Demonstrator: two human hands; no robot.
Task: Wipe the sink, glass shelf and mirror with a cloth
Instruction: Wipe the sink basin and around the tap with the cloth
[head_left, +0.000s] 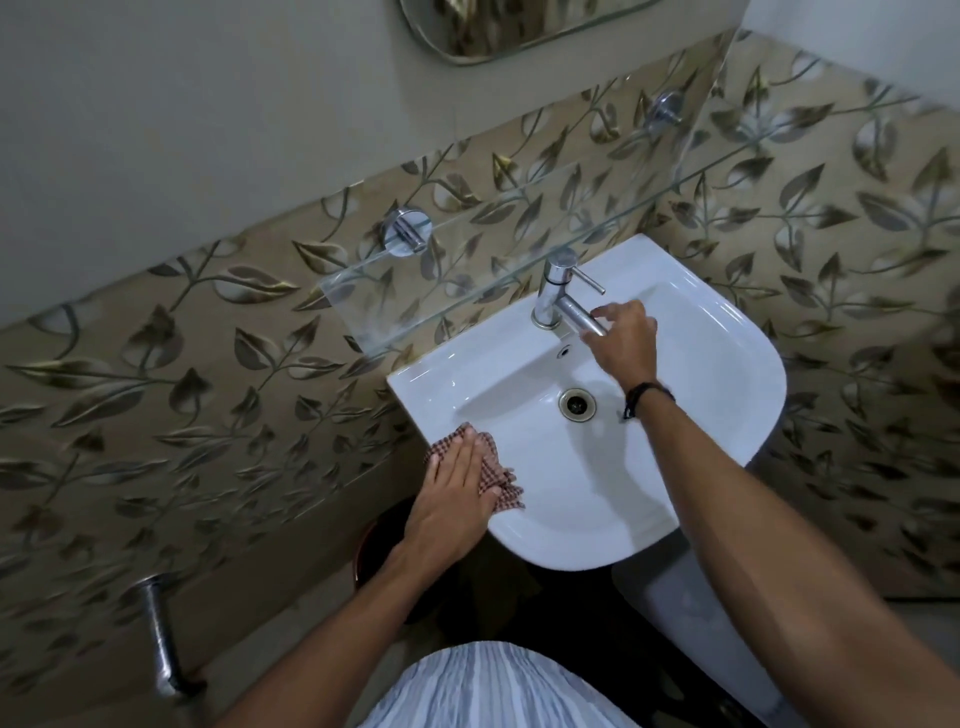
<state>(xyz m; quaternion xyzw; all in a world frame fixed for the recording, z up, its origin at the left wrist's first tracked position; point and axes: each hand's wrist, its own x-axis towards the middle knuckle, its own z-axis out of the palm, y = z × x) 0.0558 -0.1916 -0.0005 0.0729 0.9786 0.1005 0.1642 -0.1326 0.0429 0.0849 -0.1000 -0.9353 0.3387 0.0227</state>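
1. I see a leaf-patterned tiled wall (208, 364) behind everything.
2. The white sink (727, 364) is fixed to it, below the centre of my view.
3. The glass shelf (395, 306) runs along the wall just above the sink's back edge.
4. Only the lower edge of the mirror (519, 26) shows, at the top.
5. My left hand (457, 478) lies flat, fingers straight, pressing on the sink's near-left rim.
6. My right hand (623, 338) reaches over the basin, fingers curled round the spout end of the tap (558, 291).
7. The checked cloth (498, 486) sits under the left palm, on that rim.
8. The drain (576, 404) lies in the basin's middle.
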